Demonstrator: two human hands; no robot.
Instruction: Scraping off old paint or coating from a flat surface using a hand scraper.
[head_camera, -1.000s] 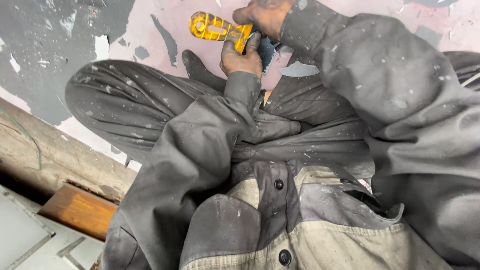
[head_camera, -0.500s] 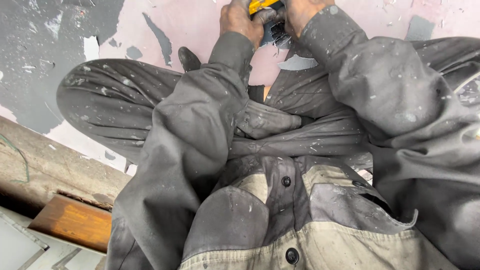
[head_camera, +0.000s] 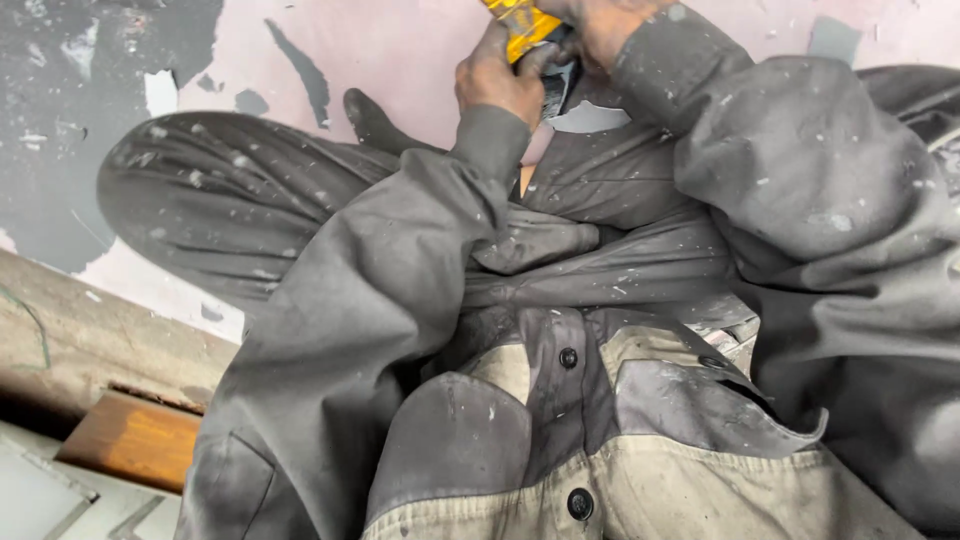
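Both hands clenched on yellow tool (head_camera: 520, 25) at top edge of view.

Left hand (head_camera: 497, 80) wrapped low around tool body; right hand (head_camera: 600, 25) closed over upper end, partly cut off by frame. Shifted upward and away from body compared with one second ago, tool now half out of view. Held above crossed grey trouser legs (head_camera: 250, 210), over pink floor with peeling grey paint (head_camera: 400, 50). Open floor ahead and left; wooden ledge (head_camera: 130, 440) lower left, well apart.

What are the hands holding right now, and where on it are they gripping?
Both the left hand and the right hand grip a yellow tool near its lower end; the rest runs out of frame.
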